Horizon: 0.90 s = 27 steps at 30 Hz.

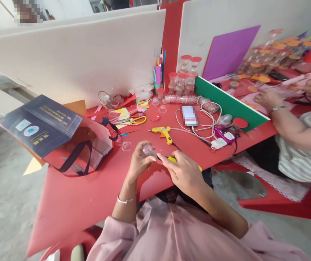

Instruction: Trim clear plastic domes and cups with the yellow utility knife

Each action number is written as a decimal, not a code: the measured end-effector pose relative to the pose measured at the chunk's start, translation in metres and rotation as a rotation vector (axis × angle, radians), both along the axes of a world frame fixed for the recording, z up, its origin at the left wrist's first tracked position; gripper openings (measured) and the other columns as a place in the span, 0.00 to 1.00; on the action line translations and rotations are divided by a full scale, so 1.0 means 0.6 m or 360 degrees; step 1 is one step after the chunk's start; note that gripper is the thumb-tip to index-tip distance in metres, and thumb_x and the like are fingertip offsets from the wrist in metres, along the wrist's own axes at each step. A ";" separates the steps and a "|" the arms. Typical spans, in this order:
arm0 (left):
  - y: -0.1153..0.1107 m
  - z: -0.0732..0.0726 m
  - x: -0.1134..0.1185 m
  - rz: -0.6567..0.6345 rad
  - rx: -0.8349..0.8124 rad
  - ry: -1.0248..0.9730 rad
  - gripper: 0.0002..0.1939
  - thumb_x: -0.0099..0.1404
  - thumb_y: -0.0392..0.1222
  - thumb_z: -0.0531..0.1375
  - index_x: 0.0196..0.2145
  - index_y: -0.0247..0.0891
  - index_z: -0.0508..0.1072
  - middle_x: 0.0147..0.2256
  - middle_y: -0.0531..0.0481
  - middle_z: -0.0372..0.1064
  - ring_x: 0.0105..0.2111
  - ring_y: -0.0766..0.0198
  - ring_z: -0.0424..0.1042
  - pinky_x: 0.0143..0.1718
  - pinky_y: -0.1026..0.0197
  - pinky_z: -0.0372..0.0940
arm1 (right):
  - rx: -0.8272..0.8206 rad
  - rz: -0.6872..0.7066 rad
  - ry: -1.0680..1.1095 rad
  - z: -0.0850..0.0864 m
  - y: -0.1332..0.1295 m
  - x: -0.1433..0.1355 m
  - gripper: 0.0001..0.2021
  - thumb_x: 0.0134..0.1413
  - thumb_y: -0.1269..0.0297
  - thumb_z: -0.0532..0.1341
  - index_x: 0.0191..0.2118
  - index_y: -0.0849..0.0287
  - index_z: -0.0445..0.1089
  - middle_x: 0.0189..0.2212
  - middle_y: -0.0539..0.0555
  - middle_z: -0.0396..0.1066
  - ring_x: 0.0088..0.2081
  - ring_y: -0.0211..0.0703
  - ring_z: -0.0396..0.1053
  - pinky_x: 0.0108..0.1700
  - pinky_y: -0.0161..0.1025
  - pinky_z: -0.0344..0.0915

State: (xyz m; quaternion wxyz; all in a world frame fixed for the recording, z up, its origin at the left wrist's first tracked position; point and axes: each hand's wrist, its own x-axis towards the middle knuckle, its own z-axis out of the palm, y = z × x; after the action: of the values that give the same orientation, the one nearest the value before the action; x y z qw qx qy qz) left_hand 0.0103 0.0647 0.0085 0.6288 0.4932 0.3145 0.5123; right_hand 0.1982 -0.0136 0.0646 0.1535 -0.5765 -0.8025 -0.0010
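Observation:
My left hand (139, 161) is closed around a small clear plastic cup (147, 149), held above the red table's front part. In my right hand (185, 173) is a yellow-handled bladed tool (172, 159), its grip mostly hidden by the fingers. The grey blade points left and reaches the cup's near side, by my left thumb. Beyond my hands lies a yellow hot glue gun (163, 133). A clear plastic piece (126, 146) rests to the left of the cup, and yellow-handled scissors (138, 119) lie farther back.
A dark paper bag (54, 123) lies on the table's left. A phone (189, 116), white cables, a purple power strip (225, 134) and stacked clear cups (181, 99) are at the back right. Past a green divider (226, 101), a co-worker's hands (269, 99) work.

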 end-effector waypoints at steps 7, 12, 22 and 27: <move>-0.003 0.001 0.002 0.0051 -0.0008 0.0050 0.28 0.53 0.44 0.76 0.46 0.40 0.68 0.42 0.51 0.74 0.14 0.78 0.64 0.10 0.72 0.57 | -0.0042 -0.0039 0.0052 -0.005 -0.002 -0.004 0.25 0.66 0.69 0.58 0.65 0.42 0.67 0.37 0.55 0.68 0.37 0.43 0.66 0.34 0.37 0.56; -0.004 -0.001 0.002 0.0074 -0.0039 0.0104 0.28 0.51 0.46 0.76 0.44 0.39 0.67 0.40 0.52 0.74 0.13 0.78 0.63 0.10 0.72 0.56 | -0.0128 -0.0093 0.0008 -0.001 -0.006 -0.009 0.25 0.68 0.67 0.56 0.66 0.39 0.64 0.38 0.55 0.69 0.38 0.43 0.67 0.36 0.37 0.55; -0.005 -0.005 0.002 0.0048 -0.0055 0.0144 0.26 0.53 0.51 0.75 0.41 0.38 0.68 0.28 0.56 0.71 0.13 0.76 0.59 0.11 0.70 0.53 | -0.0175 -0.0103 -0.0047 0.006 -0.010 -0.012 0.26 0.67 0.68 0.56 0.67 0.39 0.62 0.37 0.55 0.69 0.38 0.44 0.68 0.36 0.38 0.55; -0.006 -0.006 0.003 0.0051 -0.0047 0.0148 0.26 0.53 0.51 0.75 0.41 0.38 0.68 0.32 0.53 0.73 0.14 0.76 0.61 0.11 0.71 0.54 | -0.0138 -0.0077 -0.0006 0.004 -0.010 -0.010 0.26 0.67 0.68 0.56 0.67 0.39 0.63 0.37 0.54 0.69 0.37 0.43 0.67 0.35 0.37 0.54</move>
State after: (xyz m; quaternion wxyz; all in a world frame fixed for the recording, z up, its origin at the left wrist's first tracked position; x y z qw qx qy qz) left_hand 0.0118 0.0612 0.0052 0.6123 0.5021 0.3587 0.4942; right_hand 0.1924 -0.0194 0.0669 0.1267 -0.6019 -0.7879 0.0290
